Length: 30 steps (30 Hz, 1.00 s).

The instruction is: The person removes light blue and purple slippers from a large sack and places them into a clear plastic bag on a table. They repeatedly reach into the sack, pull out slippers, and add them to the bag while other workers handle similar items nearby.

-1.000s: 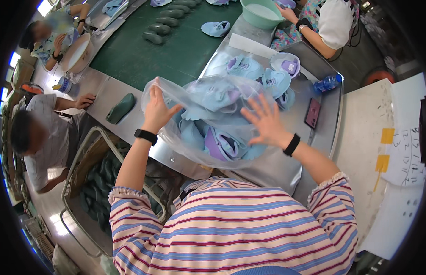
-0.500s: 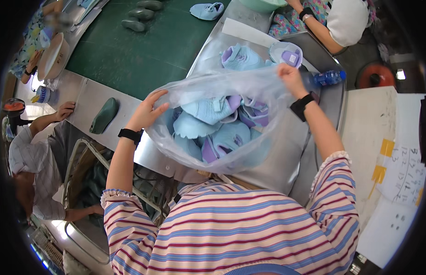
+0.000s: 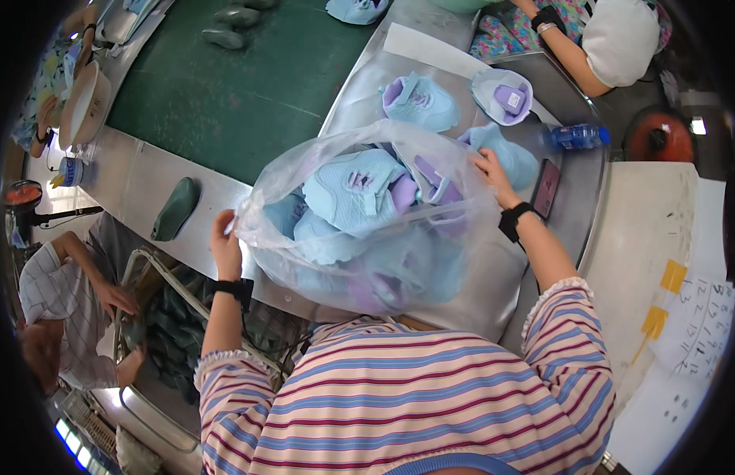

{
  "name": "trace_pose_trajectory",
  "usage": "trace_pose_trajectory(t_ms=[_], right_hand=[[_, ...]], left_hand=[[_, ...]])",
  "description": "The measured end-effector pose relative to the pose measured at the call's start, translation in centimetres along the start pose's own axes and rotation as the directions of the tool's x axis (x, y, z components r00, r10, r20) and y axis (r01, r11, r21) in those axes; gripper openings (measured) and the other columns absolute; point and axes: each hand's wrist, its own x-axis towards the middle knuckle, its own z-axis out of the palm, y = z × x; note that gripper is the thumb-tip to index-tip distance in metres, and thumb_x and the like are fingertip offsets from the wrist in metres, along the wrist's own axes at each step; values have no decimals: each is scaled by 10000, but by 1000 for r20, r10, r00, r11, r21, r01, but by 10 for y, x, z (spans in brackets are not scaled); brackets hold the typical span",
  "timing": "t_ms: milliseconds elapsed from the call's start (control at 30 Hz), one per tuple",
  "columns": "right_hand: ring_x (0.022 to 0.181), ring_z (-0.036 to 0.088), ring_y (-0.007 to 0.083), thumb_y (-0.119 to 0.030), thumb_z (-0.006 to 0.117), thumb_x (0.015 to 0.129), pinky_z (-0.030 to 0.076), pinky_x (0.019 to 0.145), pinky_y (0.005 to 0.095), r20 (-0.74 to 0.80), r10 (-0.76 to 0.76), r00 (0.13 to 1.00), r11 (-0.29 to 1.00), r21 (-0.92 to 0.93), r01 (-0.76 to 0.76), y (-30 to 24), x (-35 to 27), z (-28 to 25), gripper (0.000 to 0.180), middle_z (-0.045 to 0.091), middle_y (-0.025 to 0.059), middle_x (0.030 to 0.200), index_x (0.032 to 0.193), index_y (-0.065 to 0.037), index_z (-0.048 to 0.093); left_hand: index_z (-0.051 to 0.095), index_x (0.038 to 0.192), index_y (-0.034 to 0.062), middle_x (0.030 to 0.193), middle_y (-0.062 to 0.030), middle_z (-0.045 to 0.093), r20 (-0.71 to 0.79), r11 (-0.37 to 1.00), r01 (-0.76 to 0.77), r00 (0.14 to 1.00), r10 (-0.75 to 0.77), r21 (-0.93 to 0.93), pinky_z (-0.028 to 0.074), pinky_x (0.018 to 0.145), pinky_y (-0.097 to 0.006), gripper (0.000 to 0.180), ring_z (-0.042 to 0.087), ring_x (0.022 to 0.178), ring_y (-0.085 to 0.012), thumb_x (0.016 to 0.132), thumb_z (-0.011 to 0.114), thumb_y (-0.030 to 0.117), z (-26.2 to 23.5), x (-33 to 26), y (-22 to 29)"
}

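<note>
A clear plastic bag [image 3: 276, 265] stands on the metal table in front of me, its mouth gaping upward. Light blue shoe uppers [image 3: 344, 186] with lilac linings fill it, heaped loosely; those lower down show only hazily through the film. My left hand [image 3: 226, 252] is closed on the bag's left edge, fingertips pinching the film. On the opposite side, my right hand [image 3: 496, 179] grips the rim. Just beyond that hand lies a light blue upper [image 3: 510, 154], partly hidden by it. Two more uppers, one upright [image 3: 421, 103] and one showing its lilac inside [image 3: 502, 96], sit behind the bag.
A blue bottle [image 3: 579, 137] and a phone [image 3: 546, 188] lie at the table's right. Dark green shoe lasts rest on the green surface [image 3: 249, 87], with one last [image 3: 178, 209] on the left metal strip. Co-workers [image 3: 55, 277] are at left and far right. A cart [image 3: 138, 261] holds many lasts.
My left hand went from spread fingers to pinching the bag's edge, lower and further left. My right hand came down with the rim, uncovering the upper and phone behind. The uppers inside shifted.
</note>
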Motion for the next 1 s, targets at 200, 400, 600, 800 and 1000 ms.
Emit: trace_pose_trajectory(t_ms=[200, 400, 600, 800, 1000], right_hand=[[1123, 489, 234, -148, 555, 851, 384, 948, 328, 142, 512, 847, 727, 455, -515, 6, -66, -33, 399, 483, 71, 1252, 1238, -69, 506], [1087, 495, 327, -143, 628, 717, 258, 1025, 458, 16, -605, 796, 620, -618, 484, -144, -81, 18, 482, 497, 115, 1199, 1188, -135, 528], [892, 543, 281, -81, 584, 676, 379, 924, 412, 277, -663, 695, 478, -558, 678, -134, -128, 43, 206, 563, 63, 842, 879, -75, 615], [793, 595, 264, -43, 529, 730, 479, 748, 343, 325, -214, 921, 856, -392, 337, -79, -142, 36, 139, 614, 88, 753, 829, -25, 626], [785, 622, 319, -46, 496, 757, 488, 705, 360, 151, -339, 929, 915, -177, 362, -209, -73, 50, 196, 657, 129, 811, 900, -9, 625]], left_hand=[[556, 954, 56, 1007, -115, 560, 334, 706, -672, 733, 593, 223, 401, 882, -367, 269, 538, 945, -264, 703, 643, 21, 25, -52, 190], [590, 801, 71, 775, -67, 520, 584, 281, -916, 400, 706, 287, 402, 859, -413, 238, 515, 831, -256, 579, 671, 44, 46, -82, 202], [594, 839, 48, 791, -86, 541, 808, 401, -905, 341, 480, 144, 453, 713, -338, 188, 543, 782, -242, 658, 641, 60, 20, -140, 171], [581, 1062, 8, 968, -119, 628, 712, 983, 64, 681, -170, 174, 485, 739, -308, 273, 610, 842, -174, 823, 614, 135, -11, -132, 77], [510, 1158, 34, 1075, -154, 560, 509, 765, -601, 744, 432, 230, 453, 832, -346, 541, 540, 1000, -280, 662, 721, 87, 48, -130, 201]])
